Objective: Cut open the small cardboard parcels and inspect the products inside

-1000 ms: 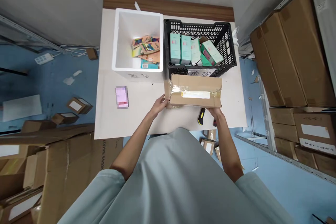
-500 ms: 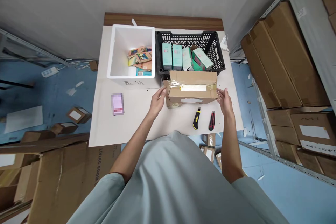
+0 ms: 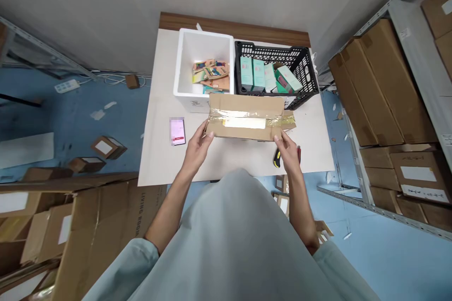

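A brown cardboard box (image 3: 243, 132) with clear tape and a white label is held between my hands over the front middle of the table. My left hand (image 3: 198, 146) grips its left end, thumb on the near side. At the near right corner my right hand (image 3: 287, 149) holds it the same way, fingers partly hidden behind the cardboard. A second piece of taped cardboard (image 3: 289, 120) shows behind the box's right end. Close to my right hand lie a yellow-and-black utility knife (image 3: 277, 159) and a red-and-black utility knife (image 3: 299, 154), the latter mostly covered by the hand.
A white foam box (image 3: 179, 68) with colourful packets stands behind on the left. Beside it a black plastic crate (image 3: 310, 75) holds several mint-green boxes. A phone (image 3: 177, 131) lies on the table (image 3: 158, 160). Shelves with cartons (image 3: 377, 89) rise at the right.
The cardboard box has shifted left relative to the crate and turned slightly. My right hand, earlier open at its right end, now grips it. The view has swung, moving the table rightward.
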Motion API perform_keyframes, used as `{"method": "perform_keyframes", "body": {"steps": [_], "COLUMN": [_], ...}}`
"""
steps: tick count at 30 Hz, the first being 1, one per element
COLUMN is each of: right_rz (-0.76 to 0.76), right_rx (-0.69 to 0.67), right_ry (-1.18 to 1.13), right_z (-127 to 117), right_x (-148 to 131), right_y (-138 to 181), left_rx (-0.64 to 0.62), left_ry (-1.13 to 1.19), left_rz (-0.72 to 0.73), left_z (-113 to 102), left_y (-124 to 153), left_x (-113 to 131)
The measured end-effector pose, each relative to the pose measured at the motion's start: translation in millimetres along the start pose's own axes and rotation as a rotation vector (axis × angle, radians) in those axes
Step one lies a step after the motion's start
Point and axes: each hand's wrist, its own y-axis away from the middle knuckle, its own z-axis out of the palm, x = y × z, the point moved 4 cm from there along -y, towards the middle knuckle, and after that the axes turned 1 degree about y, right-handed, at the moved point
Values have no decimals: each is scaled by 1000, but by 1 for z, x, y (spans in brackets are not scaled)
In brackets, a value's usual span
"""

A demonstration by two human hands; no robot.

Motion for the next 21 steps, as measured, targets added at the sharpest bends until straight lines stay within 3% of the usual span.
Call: {"method": "perform_keyframes", "body": {"steps": [4,8,13,17,21], "right_rz": [58,125,208,291,379], "right_rx": [-108,-192,-183,-52,98], "right_ry": [-16,-42,-22,-37,-87], "right_z": [69,118,138,131,124], "right_x": [21,57,111,152,185], "right_y": [30,54,70,85,103], "left_rx": [82,108,8,-140,-115], "left_ry": [-31,-14,-7,-77,-149], "left_rz": [-95,-174,-234,-283,-290], "left_z": [-74,-124,-143,-145,-154], "left_y": [39,68,76,78,75], "left_x": [-32,-81,-146,-190,-220]}}
